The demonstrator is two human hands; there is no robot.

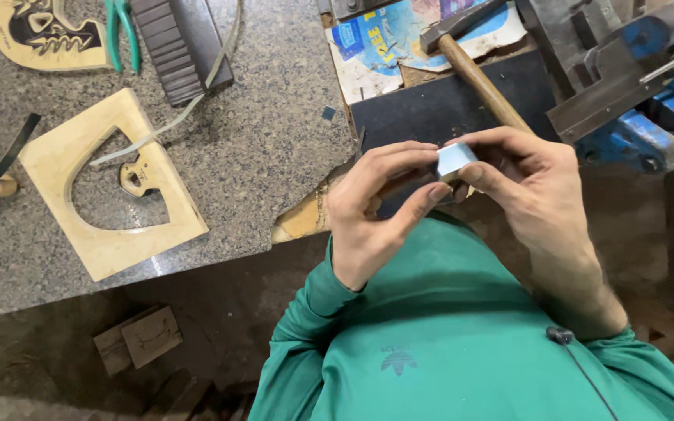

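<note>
So there's a small pale-blue metal strip [455,159] pinched between both hands, held up in front of the chest just off the edge of the granite bench [274,156]. Left hand [376,210] clamps it with thumb and fingers, right hand [524,175] grips the other end. A hammer [473,70] lies just behind, blue vise [649,101] to the right, and a wooden cutout template [111,187] sits off left.

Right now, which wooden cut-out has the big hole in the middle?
The pale wooden frame lying flat on the granite table. The dark-painted cut-out at the top left corner has only small openings.
</note>
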